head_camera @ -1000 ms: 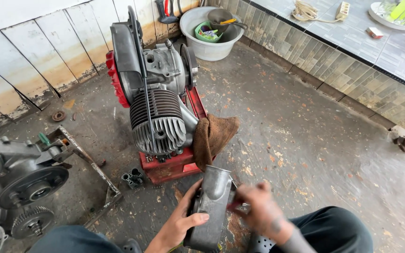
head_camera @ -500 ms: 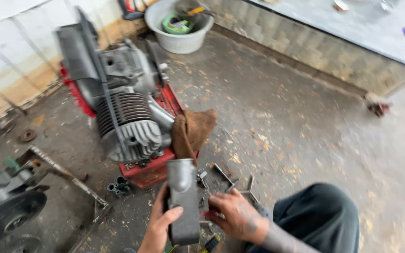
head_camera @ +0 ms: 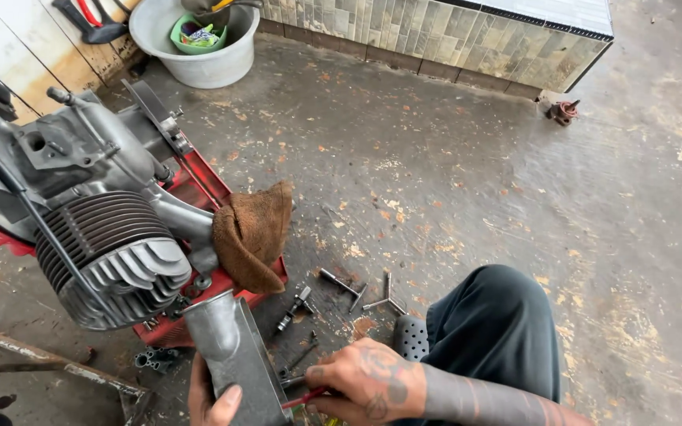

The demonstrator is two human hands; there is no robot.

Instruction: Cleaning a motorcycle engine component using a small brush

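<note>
- Left hand (head_camera: pixel 213 394) wrapped around grey metal cowl (head_camera: pixel 234 359), long axis upright, rounded end pointing toward finned engine cylinder (head_camera: pixel 116 256).
- Right hand (head_camera: pixel 369 384) pinching red-handled tool (head_camera: pixel 305 397), just beside cowl.

No packages, labels, signs or screens seen.
Checked floor ahead of both hands, wall beyond them and tub far ahead to the left: none legible or identifiable.

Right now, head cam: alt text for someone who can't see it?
Seen from above, a person's left hand grips a grey metal duct while the right hand holds a red-handled tool beside it. Ahead, a finned engine rests on a red stand with a brown rag, loose tools on the concrete floor.
</note>
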